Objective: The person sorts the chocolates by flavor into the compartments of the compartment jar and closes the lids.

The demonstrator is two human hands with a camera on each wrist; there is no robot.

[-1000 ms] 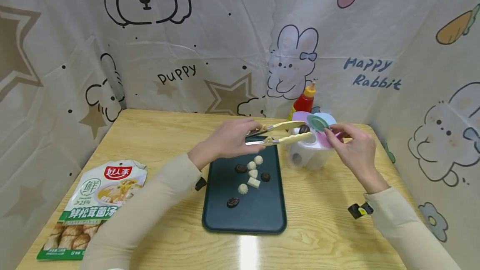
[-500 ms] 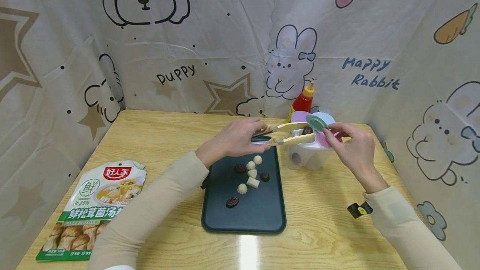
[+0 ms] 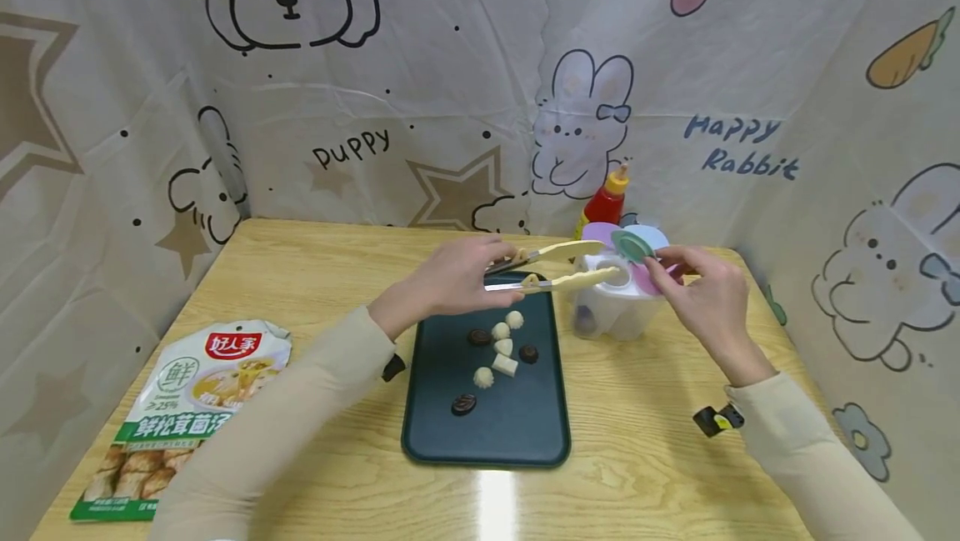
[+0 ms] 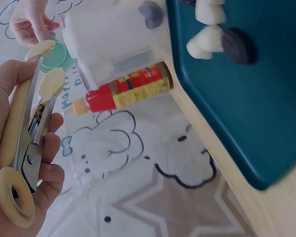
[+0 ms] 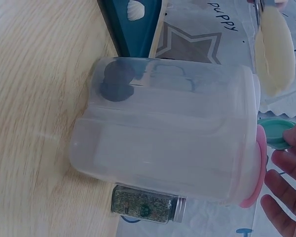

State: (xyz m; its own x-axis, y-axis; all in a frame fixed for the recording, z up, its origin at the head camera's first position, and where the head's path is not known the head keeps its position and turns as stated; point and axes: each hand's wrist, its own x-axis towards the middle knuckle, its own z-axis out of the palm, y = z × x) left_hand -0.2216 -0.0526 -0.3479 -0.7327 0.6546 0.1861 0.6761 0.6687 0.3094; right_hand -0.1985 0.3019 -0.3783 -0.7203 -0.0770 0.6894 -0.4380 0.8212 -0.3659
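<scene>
My left hand (image 3: 465, 274) grips yellow-tipped tongs (image 3: 577, 281), their tips spread with nothing between them beside the round opening of a clear, compartmented container (image 3: 618, 320). With thumb and fingers my right hand (image 3: 708, 291) pinches the raised green lid (image 3: 632, 246) of that opening. Other compartments have pink, purple and blue lids. Dark chocolates (image 5: 117, 81) lie at the bottom of one compartment in the right wrist view. On a dark green tray (image 3: 487, 441) are several white pieces (image 3: 483, 377) and dark chocolates (image 3: 463, 404).
Behind the container stands a red sauce bottle (image 3: 604, 206) with a yellow cap. A small jar of dried herbs (image 5: 145, 203) is beside the container in the right wrist view. A soup packet (image 3: 180, 424) lies at the table's left.
The dark chocolate between the tongs' tips has gone from them, and a dark shape shows low in the container. The tongs moved right, then back left. My right hand stays on the lid.
</scene>
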